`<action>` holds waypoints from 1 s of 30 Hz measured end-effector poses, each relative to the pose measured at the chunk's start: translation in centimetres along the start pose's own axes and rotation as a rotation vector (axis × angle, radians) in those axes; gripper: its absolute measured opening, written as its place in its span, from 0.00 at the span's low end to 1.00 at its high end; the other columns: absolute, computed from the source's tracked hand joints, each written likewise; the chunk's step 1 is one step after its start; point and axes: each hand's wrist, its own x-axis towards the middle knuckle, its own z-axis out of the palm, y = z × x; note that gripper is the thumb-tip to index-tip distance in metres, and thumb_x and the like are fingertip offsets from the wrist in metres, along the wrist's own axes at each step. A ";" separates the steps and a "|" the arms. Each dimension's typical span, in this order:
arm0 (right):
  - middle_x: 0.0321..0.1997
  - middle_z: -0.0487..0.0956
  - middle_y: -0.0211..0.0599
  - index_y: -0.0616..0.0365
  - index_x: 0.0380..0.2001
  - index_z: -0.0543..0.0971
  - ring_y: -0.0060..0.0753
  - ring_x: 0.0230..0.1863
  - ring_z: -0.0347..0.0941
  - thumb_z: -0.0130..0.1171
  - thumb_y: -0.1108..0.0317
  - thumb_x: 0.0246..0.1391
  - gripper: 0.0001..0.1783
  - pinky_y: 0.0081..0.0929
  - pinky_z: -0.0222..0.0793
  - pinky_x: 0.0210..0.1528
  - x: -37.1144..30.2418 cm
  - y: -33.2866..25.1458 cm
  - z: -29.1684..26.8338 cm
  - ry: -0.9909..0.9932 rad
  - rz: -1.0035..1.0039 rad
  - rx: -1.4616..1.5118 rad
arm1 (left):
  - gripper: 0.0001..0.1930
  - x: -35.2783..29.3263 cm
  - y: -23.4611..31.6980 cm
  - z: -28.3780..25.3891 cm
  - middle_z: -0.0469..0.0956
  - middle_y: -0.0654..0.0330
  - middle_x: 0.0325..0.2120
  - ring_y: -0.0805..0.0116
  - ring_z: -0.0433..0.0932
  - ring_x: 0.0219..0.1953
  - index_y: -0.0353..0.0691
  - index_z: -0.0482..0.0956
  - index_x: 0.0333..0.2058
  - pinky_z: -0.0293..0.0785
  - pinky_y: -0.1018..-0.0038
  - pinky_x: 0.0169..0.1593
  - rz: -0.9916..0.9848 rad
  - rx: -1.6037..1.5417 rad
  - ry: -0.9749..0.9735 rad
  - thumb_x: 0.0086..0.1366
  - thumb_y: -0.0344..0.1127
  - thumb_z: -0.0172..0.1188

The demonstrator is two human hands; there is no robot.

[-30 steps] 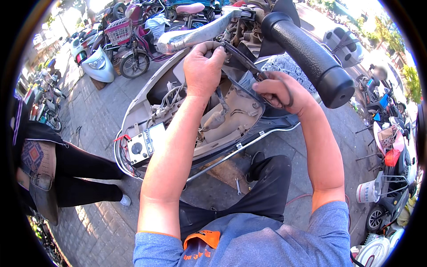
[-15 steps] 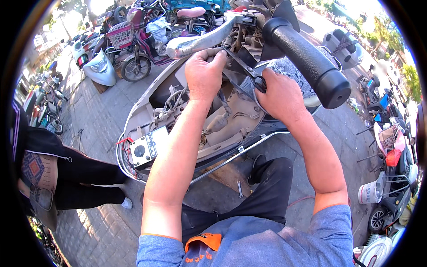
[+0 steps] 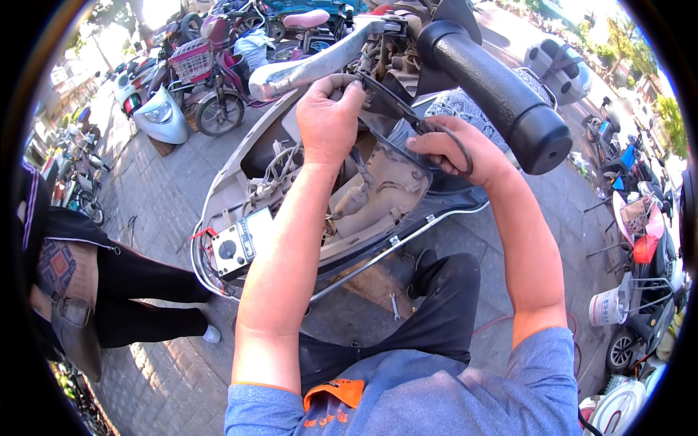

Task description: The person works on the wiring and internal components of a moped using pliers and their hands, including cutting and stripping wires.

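Observation:
My left hand [image 3: 329,120] is closed in a pinch at the handlebar's base, on the end of a dark strip or cable [image 3: 379,93]. To its right my right hand [image 3: 465,151] grips a dark hand tool [image 3: 463,149] with a curved handle, like scissors or pliers; the handle loops over the fingers. The tool's jaws are hard to make out against the dark parts. Both hands are above the opened scooter body [image 3: 389,185], where wires and a connector [image 3: 356,198] show. A black rubber handlebar grip [image 3: 494,94] juts out beside my right hand.
A multimeter [image 3: 234,243] with red leads rests on the body's left edge. A silver lever [image 3: 309,71] sticks out beyond my left hand. A wrench [image 3: 395,307] lies on the paving near my foot. A person in black trousers [image 3: 145,291] stands at left. Parked scooters surround the spot.
My right hand has turned and its fingers have loosened and spread around the tool's handle, which now loops over them. My left hand keeps its pinch. The view has shifted slightly.

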 end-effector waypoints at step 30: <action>0.21 0.71 0.21 0.58 0.32 0.80 0.17 0.22 0.65 0.70 0.50 0.63 0.21 0.23 0.57 0.26 0.7 2.5 0.1 -0.006 0.001 0.218 | 0.10 0.1 -0.2 0.3 0.84 0.66 0.27 0.82 0.75 0.29 0.32 0.89 0.40 0.73 0.80 0.37 0.008 -0.035 -0.011 0.66 0.33 0.68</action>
